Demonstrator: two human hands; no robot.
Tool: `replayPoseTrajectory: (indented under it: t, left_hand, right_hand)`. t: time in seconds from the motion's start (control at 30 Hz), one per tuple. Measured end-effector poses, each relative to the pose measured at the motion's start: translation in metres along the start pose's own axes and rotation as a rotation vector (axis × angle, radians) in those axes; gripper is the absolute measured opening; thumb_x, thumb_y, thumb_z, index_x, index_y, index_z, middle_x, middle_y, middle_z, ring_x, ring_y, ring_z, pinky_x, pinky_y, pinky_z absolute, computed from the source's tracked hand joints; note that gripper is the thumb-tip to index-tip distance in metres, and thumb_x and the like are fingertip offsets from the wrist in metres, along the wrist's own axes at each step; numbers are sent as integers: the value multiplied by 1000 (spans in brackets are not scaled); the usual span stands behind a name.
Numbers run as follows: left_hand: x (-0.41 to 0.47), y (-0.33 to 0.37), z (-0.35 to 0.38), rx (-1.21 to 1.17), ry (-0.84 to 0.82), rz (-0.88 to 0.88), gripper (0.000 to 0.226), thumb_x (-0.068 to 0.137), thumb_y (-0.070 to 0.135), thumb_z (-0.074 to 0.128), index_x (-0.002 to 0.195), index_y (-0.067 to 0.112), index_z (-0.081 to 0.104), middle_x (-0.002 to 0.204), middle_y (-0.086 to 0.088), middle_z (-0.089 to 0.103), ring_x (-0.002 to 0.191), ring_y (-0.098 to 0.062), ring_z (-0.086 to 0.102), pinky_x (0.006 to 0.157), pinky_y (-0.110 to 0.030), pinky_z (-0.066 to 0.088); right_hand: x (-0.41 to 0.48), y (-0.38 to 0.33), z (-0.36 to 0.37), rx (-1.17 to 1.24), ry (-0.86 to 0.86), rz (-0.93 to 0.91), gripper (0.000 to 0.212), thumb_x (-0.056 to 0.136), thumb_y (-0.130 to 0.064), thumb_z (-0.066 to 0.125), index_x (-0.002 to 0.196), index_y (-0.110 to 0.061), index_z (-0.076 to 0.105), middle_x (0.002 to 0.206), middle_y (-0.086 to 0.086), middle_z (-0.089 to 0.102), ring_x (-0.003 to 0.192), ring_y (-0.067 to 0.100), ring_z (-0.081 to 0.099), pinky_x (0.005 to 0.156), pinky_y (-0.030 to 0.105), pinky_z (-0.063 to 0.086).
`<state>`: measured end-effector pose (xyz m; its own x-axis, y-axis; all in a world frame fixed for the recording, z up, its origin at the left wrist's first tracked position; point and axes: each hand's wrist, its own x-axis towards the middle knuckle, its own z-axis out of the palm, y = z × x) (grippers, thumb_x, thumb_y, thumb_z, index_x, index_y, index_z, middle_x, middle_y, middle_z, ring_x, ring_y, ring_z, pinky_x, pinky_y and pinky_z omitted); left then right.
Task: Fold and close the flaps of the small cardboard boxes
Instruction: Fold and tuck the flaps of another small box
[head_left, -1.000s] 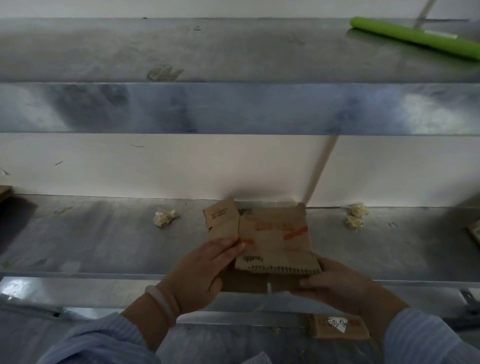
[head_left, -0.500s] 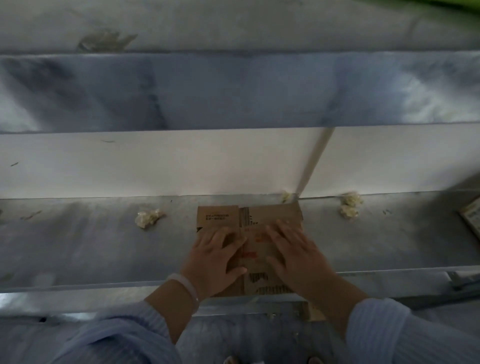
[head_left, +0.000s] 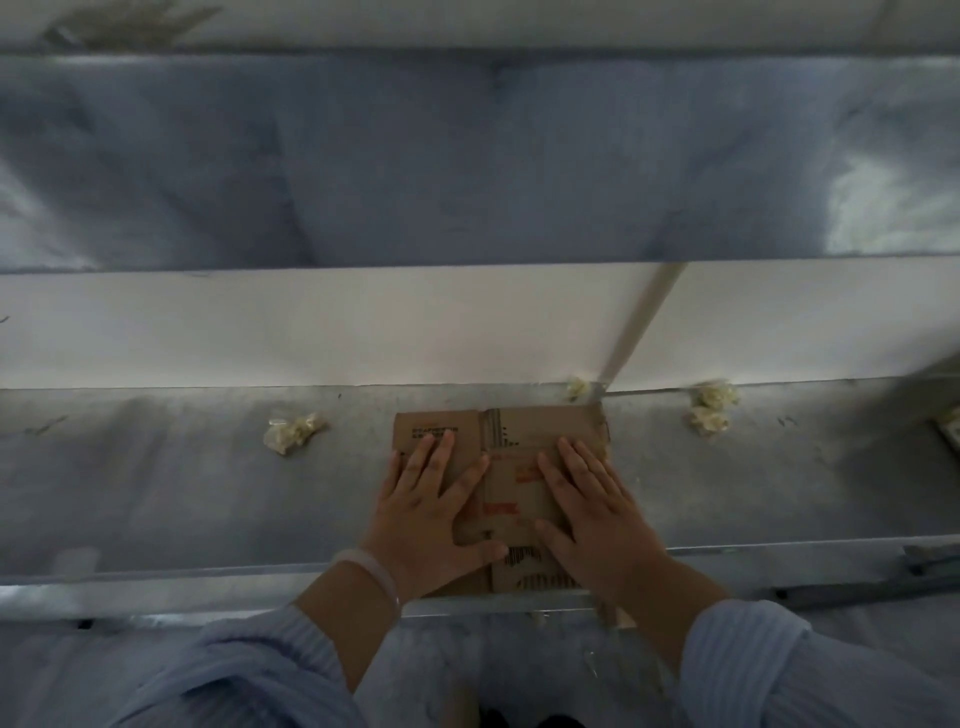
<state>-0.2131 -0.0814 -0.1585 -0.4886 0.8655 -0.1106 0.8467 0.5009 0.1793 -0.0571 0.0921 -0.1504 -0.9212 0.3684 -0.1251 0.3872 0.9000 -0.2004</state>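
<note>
1. Position of the work. We find the small cardboard box (head_left: 522, 501) lying on the grey metal bench (head_left: 182, 493), its brown printed face up. Its near edge reaches the front lip of the bench, and its far edge stops just short of the white back panel (head_left: 363, 322). Red print and a barcode show on the strip between our hands. A flap (head_left: 434, 428) with black lettering lies at the far left corner.

2. Hands. We place the left hand (head_left: 431, 519) palm-down on the left half of the box, fingers straight and spread wide, thumb pointing right. We place the right hand (head_left: 597, 519) palm-down on the right half, fingers straight and slightly fanned. Neither hand curls round an edge; both press flat on the cardboard. The hands do not touch each other.

3. Surroundings. A pale bracelet (head_left: 371, 571) sits on the left wrist above a light blue ribbed sleeve (head_left: 260, 665). Crumpled yellowish wads lie on the bench: one (head_left: 293, 431) well left of the box, one (head_left: 576, 387) just beyond its far right corner, a pair (head_left: 711, 410) further right. A metal shelf (head_left: 467, 156) runs above the panel.
</note>
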Motion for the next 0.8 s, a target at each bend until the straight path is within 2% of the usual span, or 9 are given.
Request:
replayPoseTrajectory:
  t: [0.03,0.1,0.17,0.27,0.37,0.43,0.53,0.63,0.8]
  left_hand:
    - [0,-2,-3,-38,-9,2,93,64,93,3,146,48,-4,155,5,-21,144,-19,-18,117,-46,-10]
    - [-5,-7,-8,-130,-14,-45,93,68,90,5,148,42,7,156,10,-15,146,-17,-11,119,-41,-4]
    - [-18,-6,-14,-167,66,-216,93,70,83,16,148,33,23,158,6,9,144,-20,10,117,-39,15]
    - [-44,8,-23,-116,190,-501,84,75,78,38,140,25,39,133,0,45,121,-22,41,100,-38,39]
    - [-57,20,-28,-221,64,-663,72,73,72,55,125,24,44,114,1,51,106,-21,53,88,-36,47]
    - [-64,24,-27,-409,26,-767,69,67,65,68,115,21,45,107,1,50,97,-20,56,82,-37,50]
    - [-84,26,-21,-693,87,-884,67,66,48,80,112,12,48,106,-4,54,89,-19,57,73,-29,51]
    - [-116,26,-21,-722,97,-946,43,78,42,73,101,12,52,101,-4,61,78,-13,55,55,-18,39]
    - [-182,6,-37,-698,269,-962,29,84,44,64,87,20,48,85,1,62,73,-14,61,57,-28,48]
  right_hand:
    - [0,1,-4,43,-12,9,81,84,-65,14,154,-25,7,158,-7,-10,148,14,-7,116,25,-13]
    - [-3,3,-11,137,-31,74,75,93,-60,27,154,-23,5,159,-11,-8,148,11,-5,116,23,-8]
    - [-12,4,-20,206,10,225,77,93,-57,43,154,-20,14,159,-7,12,145,15,10,120,30,11]
    - [-26,8,-30,141,94,465,62,87,-61,49,137,-26,43,135,-1,46,126,21,39,106,36,34]
    - [-31,10,-34,218,25,552,49,81,-62,56,118,-30,58,111,-4,62,105,21,57,93,38,48]
    - [-34,13,-34,368,-30,604,48,75,-61,65,111,-30,59,102,-5,66,94,19,63,83,38,55]
    - [-41,13,-31,564,-85,616,43,71,-55,75,100,-25,64,98,-5,68,84,15,64,74,33,56]
    - [-50,1,-31,672,-81,551,36,76,-41,79,101,-20,63,98,-2,66,83,15,60,63,26,46]
    - [-57,-51,-33,705,-62,365,26,80,-39,74,95,-23,61,93,-8,63,81,8,58,59,21,41]
